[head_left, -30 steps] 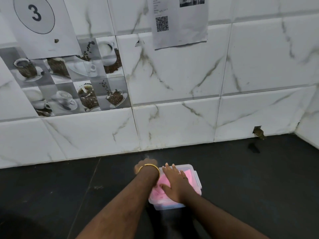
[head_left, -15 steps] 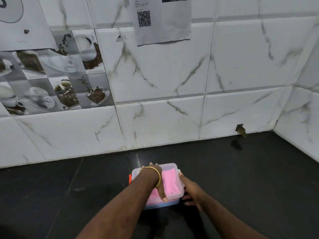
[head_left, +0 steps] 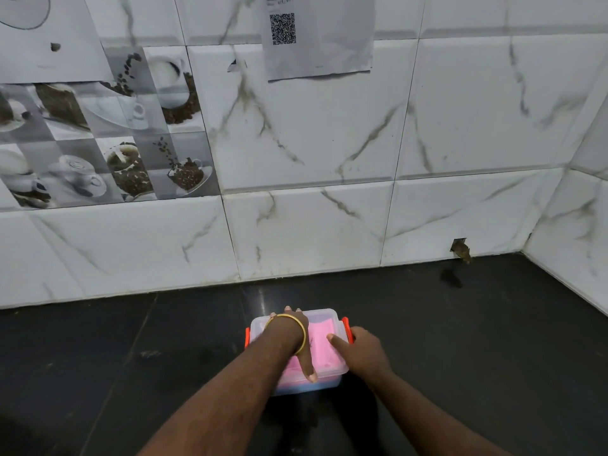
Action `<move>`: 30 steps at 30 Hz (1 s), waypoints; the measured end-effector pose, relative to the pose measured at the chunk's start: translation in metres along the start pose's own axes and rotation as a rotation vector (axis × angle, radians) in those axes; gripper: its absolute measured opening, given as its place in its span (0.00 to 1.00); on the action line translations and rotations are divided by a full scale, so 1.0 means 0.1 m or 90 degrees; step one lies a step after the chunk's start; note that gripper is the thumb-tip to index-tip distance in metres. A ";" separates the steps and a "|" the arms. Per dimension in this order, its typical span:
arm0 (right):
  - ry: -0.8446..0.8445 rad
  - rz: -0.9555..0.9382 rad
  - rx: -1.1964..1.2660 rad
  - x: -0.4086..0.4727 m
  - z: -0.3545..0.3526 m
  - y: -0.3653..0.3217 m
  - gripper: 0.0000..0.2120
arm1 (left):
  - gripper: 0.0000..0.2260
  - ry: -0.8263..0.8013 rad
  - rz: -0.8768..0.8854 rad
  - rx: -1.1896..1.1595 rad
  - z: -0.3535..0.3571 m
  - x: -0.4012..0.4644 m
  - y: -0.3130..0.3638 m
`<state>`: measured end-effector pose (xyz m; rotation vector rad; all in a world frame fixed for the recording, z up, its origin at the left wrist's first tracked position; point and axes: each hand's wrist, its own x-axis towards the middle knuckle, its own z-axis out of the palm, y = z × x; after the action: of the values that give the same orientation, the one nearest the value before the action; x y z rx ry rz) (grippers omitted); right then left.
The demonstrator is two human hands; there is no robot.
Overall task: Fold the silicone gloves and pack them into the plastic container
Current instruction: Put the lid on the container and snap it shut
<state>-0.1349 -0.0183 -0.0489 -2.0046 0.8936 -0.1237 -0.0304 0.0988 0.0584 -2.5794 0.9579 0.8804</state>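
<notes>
Left hand (head_left: 294, 337) is lying palm-down across the lid of the plastic container (head_left: 324, 348), fingers spread flat and reaching toward the far rim, thumb stretching back along the lid to its near edge; it is pressing on the lid rather than gripping anything. A gold bangle (head_left: 296, 327) is circling that wrist. Right hand (head_left: 360, 352) is sitting against the container's right side, fingers loosely curled, thumb tip resting on the lid's top near the right edge; whether the other fingers are catching the side clip cannot be told. The container is standing on the dark countertop (head_left: 460, 340), lid on, with an orange clip (head_left: 345, 325) showing on the right end and another orange clip (head_left: 247, 337) on the left end. The pink silicone gloves (head_left: 324, 340) are showing through the translucent lid and walls, lying folded inside and filling most of the box. Behind the container, white marble-pattern wall tiles (head_left: 329, 225) are rising from the back of the counter, with a printed sheet bearing a QR code (head_left: 319, 37) hanging above and coffee-cup picture tiles (head_left: 108, 139) off to the left.
</notes>
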 end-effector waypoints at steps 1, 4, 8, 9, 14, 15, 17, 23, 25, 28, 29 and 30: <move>0.011 -0.011 -0.028 -0.01 0.01 0.00 0.21 | 0.56 0.000 0.001 0.001 0.00 0.02 0.00; 0.038 -0.027 -0.062 -0.05 0.05 0.00 0.22 | 0.54 0.005 0.000 0.002 0.01 0.08 0.00; 0.078 -0.034 -0.085 -0.09 0.06 -0.07 0.19 | 0.54 0.010 -0.004 0.004 0.02 0.13 -0.01; 0.090 -0.042 -0.117 -0.10 0.07 -0.09 0.18 | 0.54 0.009 -0.006 0.003 0.02 0.15 -0.02; 0.122 -0.084 -0.278 -0.14 0.07 -0.19 0.19 | 0.57 0.000 -0.014 -0.003 0.04 0.16 -0.02; 0.113 -0.085 -0.288 -0.13 0.07 -0.20 0.20 | 0.57 -0.001 -0.017 -0.011 0.03 0.16 -0.02; 0.092 -0.085 -0.309 -0.12 0.04 -0.20 0.20 | 0.57 0.000 -0.015 -0.017 0.03 0.15 -0.02; 0.009 -0.089 -0.282 -0.14 -0.07 -0.14 0.36 | 0.56 0.075 0.037 -0.026 0.16 -0.02 -0.16; -0.007 -0.098 -0.245 -0.22 -0.13 -0.12 0.47 | 0.50 0.147 0.035 -0.044 0.27 -0.10 -0.26; 0.003 -0.164 -0.278 -0.38 -0.18 -0.09 0.44 | 0.49 0.229 -0.089 -0.065 0.50 -0.22 -0.46; 0.007 -0.183 -0.299 -0.42 -0.17 -0.08 0.41 | 0.46 0.239 -0.124 -0.059 0.57 -0.24 -0.53; 0.009 -0.190 -0.318 -0.45 -0.16 -0.07 0.37 | 0.42 0.245 -0.142 -0.055 0.63 -0.26 -0.59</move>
<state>-0.1710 0.0016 -0.0228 -2.6013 0.6698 -0.0870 -0.0356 0.1828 0.0265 -2.9212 0.7093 0.3825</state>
